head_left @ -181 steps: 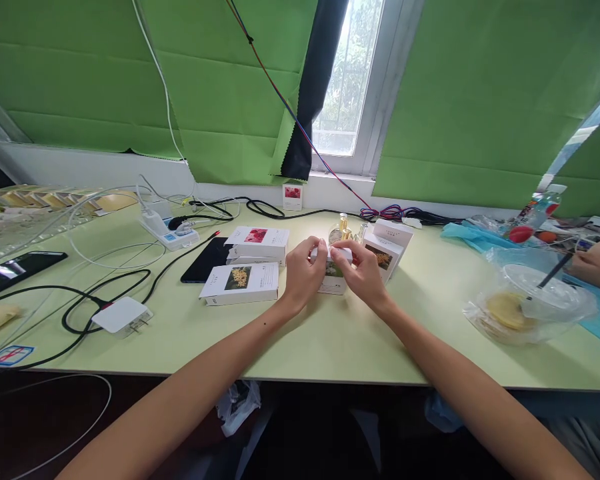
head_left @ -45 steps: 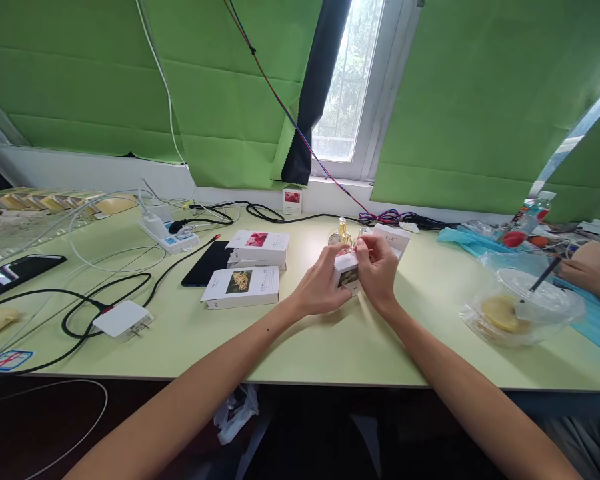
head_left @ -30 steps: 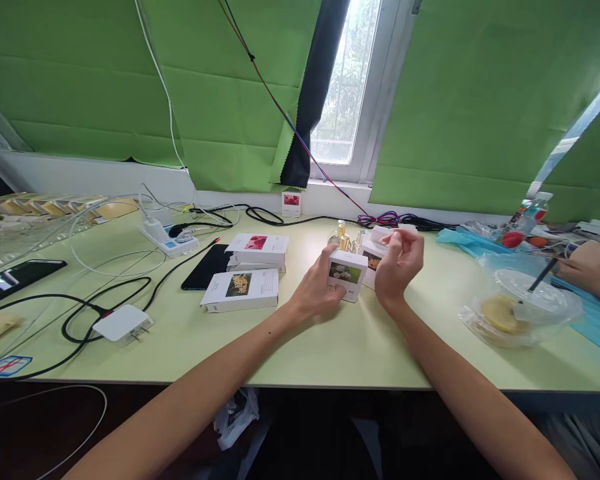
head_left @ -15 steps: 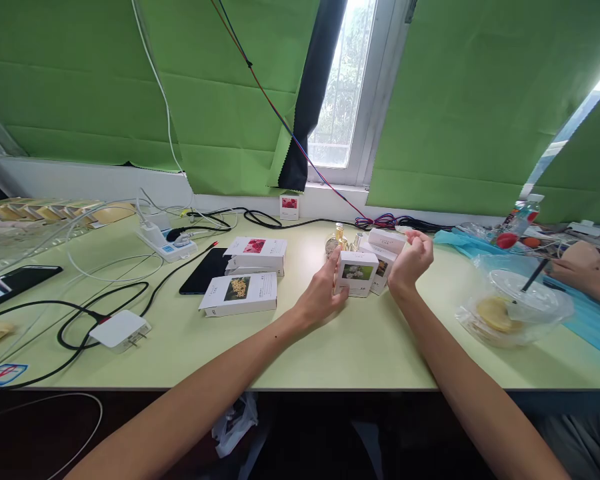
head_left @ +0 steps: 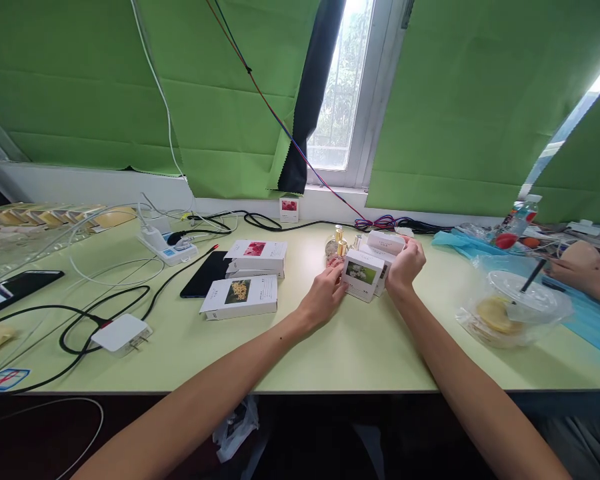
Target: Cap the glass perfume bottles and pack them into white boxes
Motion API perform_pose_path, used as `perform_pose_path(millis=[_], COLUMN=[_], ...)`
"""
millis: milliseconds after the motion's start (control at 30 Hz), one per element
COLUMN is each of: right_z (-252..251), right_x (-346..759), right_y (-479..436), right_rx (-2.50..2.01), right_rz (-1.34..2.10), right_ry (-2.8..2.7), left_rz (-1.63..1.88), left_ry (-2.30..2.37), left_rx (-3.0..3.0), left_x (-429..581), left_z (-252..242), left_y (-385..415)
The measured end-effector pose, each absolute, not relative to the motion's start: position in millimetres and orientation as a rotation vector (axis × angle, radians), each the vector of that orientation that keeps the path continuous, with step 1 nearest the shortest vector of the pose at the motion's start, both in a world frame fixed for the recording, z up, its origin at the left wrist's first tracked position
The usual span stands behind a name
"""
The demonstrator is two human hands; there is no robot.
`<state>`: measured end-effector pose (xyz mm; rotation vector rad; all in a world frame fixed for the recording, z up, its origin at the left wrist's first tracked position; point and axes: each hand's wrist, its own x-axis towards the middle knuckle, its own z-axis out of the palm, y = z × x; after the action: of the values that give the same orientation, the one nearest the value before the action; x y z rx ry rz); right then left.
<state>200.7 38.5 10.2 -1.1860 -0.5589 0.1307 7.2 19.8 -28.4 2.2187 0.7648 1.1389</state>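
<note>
In the head view my left hand point(head_left: 324, 295) rests on the table, fingers bent against the lower left edge of a small white box point(head_left: 363, 275) with a white-flower picture. The box leans. Close to those fingertips stand small glass perfume bottles with gold caps point(head_left: 341, 248). My right hand point(head_left: 405, 264) is curled at the right end of more white boxes point(head_left: 386, 243), which stand behind the front one. Its fingertips are partly hidden. A small white piece point(head_left: 404, 231) shows just beyond that hand.
Left of centre lie white boxes with a yellow-flower picture point(head_left: 240, 297) and a red-flower picture point(head_left: 256, 251), beside a dark phone point(head_left: 205, 275). Farther left are a power strip point(head_left: 173, 250), charger point(head_left: 123, 333) and cables. A bagged drink cup point(head_left: 513, 300) and another person's hand point(head_left: 587, 273) are right.
The white-flower box has turned and tilted, and my left hand has slid slightly down along it, uncovering a gold-capped bottle. My right hand has come down and a little left toward the boxes.
</note>
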Motion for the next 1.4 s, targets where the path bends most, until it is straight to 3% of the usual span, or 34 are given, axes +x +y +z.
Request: perform_pose_path(millis=[967, 1400], right_z=[18, 17], right_x=[193, 189], right_y=[30, 30], right_rx=[-1.200, -1.129], right_rz=[0.205, 0.079], right_ry=[-0.471, -0.570], left_rz=[1.045, 1.103], left_ry=[0.725, 0.757], left_rx=[2.344, 2.316], left_x=[8, 7], left_z=[-34, -28], left_y=[21, 15])
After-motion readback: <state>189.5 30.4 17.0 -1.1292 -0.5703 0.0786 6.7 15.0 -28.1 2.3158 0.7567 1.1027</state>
